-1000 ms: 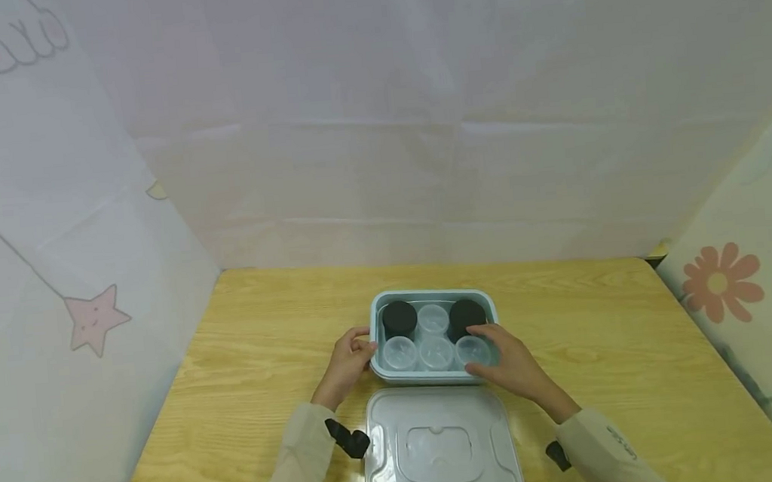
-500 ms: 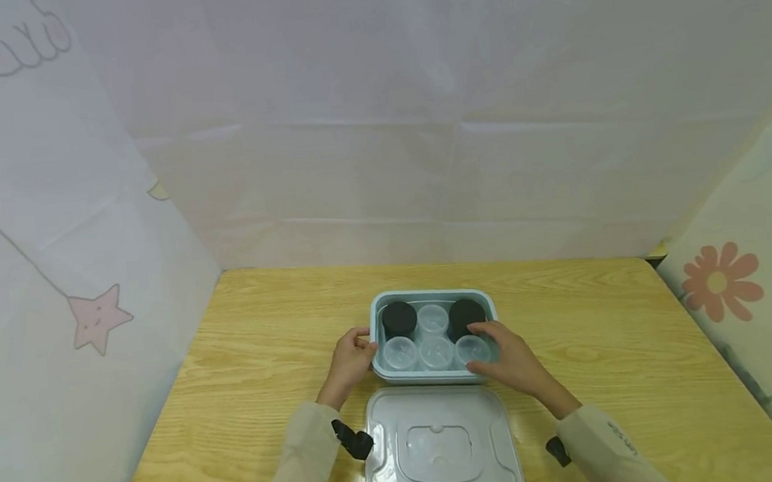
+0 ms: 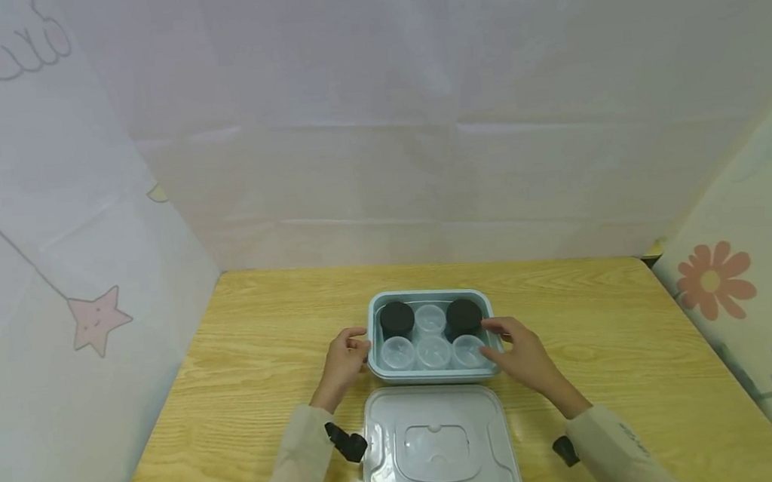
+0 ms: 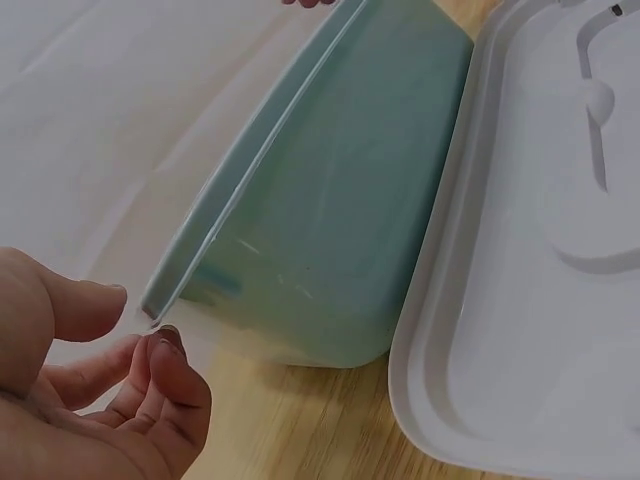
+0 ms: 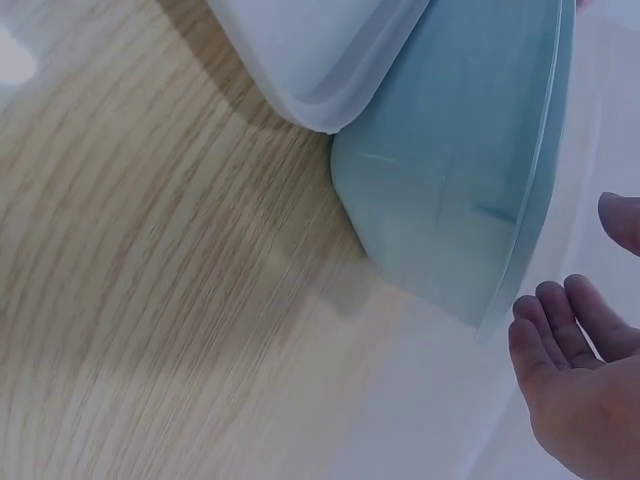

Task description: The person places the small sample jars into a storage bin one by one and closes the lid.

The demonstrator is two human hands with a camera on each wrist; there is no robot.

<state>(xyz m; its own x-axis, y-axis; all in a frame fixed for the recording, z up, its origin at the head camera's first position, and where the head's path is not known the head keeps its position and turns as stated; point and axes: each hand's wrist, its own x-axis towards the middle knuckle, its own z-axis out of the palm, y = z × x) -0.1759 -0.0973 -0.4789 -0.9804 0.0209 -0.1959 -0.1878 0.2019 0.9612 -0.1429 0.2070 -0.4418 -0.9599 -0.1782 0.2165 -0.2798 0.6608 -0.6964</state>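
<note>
A pale blue rectangular box (image 3: 431, 378) stands on the table behind a clear lid (image 3: 438, 449). Inside it are two black round-topped things (image 3: 397, 319) and several small translucent round cups (image 3: 433, 351). At the left rim, my left hand (image 3: 342, 362) has its fingers loosely bent; in the left wrist view, its thumb and fingertips (image 4: 172, 345) lie right by the rim's corner with a gap between them. My right hand (image 3: 523, 355) is at the right rim, thumb and fingers spread; the right wrist view shows these fingers (image 5: 580, 320) beside the box's wall, holding nothing.
The wood-grain table (image 3: 263, 319) extends to both sides of the box. A pale sheet wall (image 3: 382, 196) rises behind it, with printed side panels at left and right. Black wrist cameras (image 3: 347, 442) sit on both sleeves.
My right hand has drawn back to the right, from over the front right cup to the box's rim. The left hand has shifted slightly left. The cups and black things keep their places in the box.
</note>
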